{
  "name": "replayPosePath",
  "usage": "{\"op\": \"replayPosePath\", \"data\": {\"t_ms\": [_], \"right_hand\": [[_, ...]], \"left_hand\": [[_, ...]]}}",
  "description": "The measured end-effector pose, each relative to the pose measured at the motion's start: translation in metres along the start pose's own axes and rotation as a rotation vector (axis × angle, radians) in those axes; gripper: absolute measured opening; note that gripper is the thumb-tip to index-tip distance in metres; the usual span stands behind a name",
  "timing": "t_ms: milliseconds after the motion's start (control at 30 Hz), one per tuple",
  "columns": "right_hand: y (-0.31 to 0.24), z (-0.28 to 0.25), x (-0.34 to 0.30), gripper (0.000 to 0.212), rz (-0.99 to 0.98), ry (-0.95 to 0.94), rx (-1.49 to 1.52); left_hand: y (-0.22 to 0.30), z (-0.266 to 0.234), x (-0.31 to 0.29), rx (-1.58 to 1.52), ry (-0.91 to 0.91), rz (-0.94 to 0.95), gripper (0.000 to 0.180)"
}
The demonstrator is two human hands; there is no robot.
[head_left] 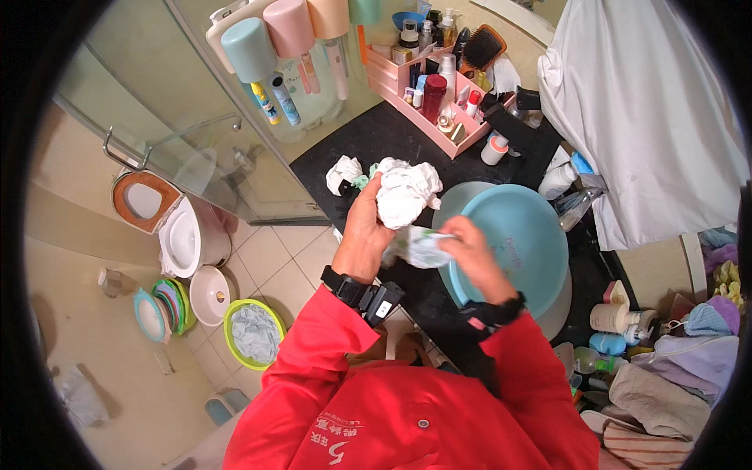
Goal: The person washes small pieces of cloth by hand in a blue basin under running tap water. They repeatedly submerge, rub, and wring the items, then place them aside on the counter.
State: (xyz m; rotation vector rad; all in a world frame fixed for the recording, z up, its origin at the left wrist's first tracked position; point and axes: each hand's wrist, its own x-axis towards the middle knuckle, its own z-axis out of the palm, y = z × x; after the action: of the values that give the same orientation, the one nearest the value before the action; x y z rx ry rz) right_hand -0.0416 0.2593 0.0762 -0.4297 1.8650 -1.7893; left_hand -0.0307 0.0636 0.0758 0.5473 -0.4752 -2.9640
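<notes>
In the head view, my left hand is closed around a bunched white cloth, held above the black counter. Just below it, my right hand grips a white cloth with green patches, which is blurred by motion. Whether the two cloths are joined I cannot tell. A light-blue basin sits right of my right hand. Beyond my left hand, a small crumpled white cloth lies on the counter beside a bit of pale green cloth.
A pink organizer full of bottles stands at the back of the black counter. White fabric hangs at right, over bottles and folded towels. On the tiled floor at left are a green-rimmed basin holding cloth and a toilet.
</notes>
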Motion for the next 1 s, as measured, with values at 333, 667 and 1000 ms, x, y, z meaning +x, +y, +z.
{"op": "replayPosePath", "data": {"t_ms": [333,667,1000], "right_hand": [[-0.010,-0.140,-0.088,0.031,0.015,0.275,-0.261],[0.119,-0.195,-0.107,0.033,0.571,0.348,-0.293],[0.113,-0.211,-0.072,0.032,0.414,0.046,-0.428]], "left_hand": [[-0.074,0.025,0.008,-0.006,0.014,-0.210,0.033],[-0.132,0.021,0.003,-0.012,0.000,-0.235,0.027],[-0.126,0.008,-0.006,-0.032,0.059,-0.154,0.030]]}}
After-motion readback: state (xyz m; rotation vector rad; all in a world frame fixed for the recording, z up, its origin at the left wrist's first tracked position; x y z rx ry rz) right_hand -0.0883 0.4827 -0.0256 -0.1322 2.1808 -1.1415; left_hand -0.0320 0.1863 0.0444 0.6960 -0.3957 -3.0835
